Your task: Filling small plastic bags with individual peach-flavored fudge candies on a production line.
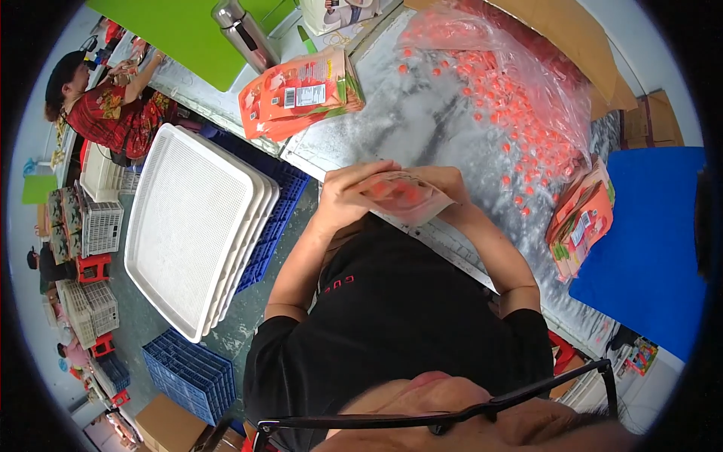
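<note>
Red and see-through, a small pouch point(407, 200) is in the middle of the frame. The left hand point(343, 192) pinches one side; the right hand point(446, 184) holds the other, its fingertips hidden. Little red pieces point(536, 151) lie at the upper right.

The grey-and-white mottled surface point(376, 113) looked smooth and faintly glossy. At its near edge, the translucent red-patched plastic pouch point(414, 202) was thin and shiny. Left of the surface, the cylindrical silver metal flask point(246, 36) was polished, the stacked white rectangular plastic trays point(192, 222) matt and perforated.
</note>
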{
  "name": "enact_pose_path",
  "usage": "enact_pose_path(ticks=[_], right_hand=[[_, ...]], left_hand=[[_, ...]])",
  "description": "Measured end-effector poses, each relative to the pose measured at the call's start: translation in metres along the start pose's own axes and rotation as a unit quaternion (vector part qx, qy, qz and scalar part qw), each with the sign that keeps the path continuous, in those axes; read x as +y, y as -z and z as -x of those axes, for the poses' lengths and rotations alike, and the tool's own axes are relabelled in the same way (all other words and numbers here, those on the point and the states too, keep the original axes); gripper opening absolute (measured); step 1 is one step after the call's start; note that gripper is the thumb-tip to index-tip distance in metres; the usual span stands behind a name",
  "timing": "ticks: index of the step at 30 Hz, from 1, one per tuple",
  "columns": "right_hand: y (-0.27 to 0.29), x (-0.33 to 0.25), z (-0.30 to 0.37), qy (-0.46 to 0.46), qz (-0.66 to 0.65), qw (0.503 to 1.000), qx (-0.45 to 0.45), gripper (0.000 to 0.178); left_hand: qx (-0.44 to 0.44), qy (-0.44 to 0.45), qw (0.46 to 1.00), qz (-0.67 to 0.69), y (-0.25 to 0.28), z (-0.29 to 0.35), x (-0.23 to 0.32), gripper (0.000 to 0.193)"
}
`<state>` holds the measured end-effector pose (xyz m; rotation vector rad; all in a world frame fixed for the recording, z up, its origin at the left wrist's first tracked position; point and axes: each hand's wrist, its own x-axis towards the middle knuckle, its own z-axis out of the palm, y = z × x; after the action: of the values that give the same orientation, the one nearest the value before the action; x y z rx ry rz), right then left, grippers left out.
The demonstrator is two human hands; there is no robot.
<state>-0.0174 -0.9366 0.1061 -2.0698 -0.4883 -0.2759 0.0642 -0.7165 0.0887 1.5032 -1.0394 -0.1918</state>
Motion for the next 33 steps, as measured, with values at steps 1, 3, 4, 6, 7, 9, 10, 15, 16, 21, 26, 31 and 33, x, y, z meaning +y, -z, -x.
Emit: enact_pose_path(ticks=[1, 3, 4, 6, 7, 9, 10, 15, 16, 21, 26, 31, 33], right_hand=[[-0.001, 0.001, 0.001, -0.001, 0.000, 1.000, 0.001, 0.032], [-0.003, 0.004, 0.001, -0.098, 0.032, 0.994, -0.023, 0.029], [-0.002, 0.003, 0.000, -0.097, 0.031, 0.995, -0.024, 0.029], [0.001, 0.000, -0.002, -0.236, -0.213, 0.948, -0.011, 0.027], [0.001, 0.001, -0.004, -0.236, -0.214, 0.948, -0.011, 0.027], [0.002, 0.008, -0.009, -0.203, -0.208, 0.955, 0.056, 0.023], [0.000, 0.012, -0.012, -0.203, -0.209, 0.955, 0.057, 0.023], [-0.003, 0.030, -0.028, -0.222, -0.202, 0.949, 0.094, 0.022], [-0.001, 0.030, -0.032, -0.222, -0.204, 0.949, 0.094, 0.022], [0.000, 0.027, -0.044, -0.168, -0.320, 0.921, 0.148, 0.019], [-0.010, 0.037, -0.035, -0.142, -0.249, 0.937, 0.200, 0.016], [-0.007, 0.024, -0.037, -0.174, -0.354, 0.906, 0.154, 0.017], [-0.012, 0.036, -0.031, -0.188, -0.269, 0.937, 0.119, 0.020]], left_hand=[[0.004, 0.055, 0.998, -0.013, 0.001, 0.002, 0.000, 0.066], [0.008, 0.110, 0.994, -0.028, 0.001, 0.000, 0.004, 0.061], [0.055, 0.136, 0.988, 0.053, -0.001, -0.005, 0.009, 0.047], [0.111, 0.153, 0.964, 0.188, -0.005, -0.006, 0.007, 0.029], [0.111, 0.154, 0.964, 0.187, -0.004, -0.005, 0.002, 0.029], [0.114, 0.218, 0.944, 0.219, -0.001, -0.006, -0.007, 0.030], [0.107, 0.222, 0.939, 0.242, 0.002, -0.006, -0.014, 0.023], [0.153, 0.213, 0.936, 0.237, 0.002, -0.020, -0.019, 0.025], [0.167, 0.224, 0.930, 0.241, 0.003, -0.023, -0.021, 0.025], [0.210, 0.204, 0.931, 0.218, -0.001, -0.030, -0.019, 0.024], [0.242, 0.165, 0.937, 0.192, -0.014, -0.033, -0.007, 0.014], [0.219, 0.269, 0.927, 0.146, 0.002, -0.024, -0.006, 0.015], [0.229, 0.221, 0.938, 0.134, -0.004, -0.020, -0.013, 0.015]])
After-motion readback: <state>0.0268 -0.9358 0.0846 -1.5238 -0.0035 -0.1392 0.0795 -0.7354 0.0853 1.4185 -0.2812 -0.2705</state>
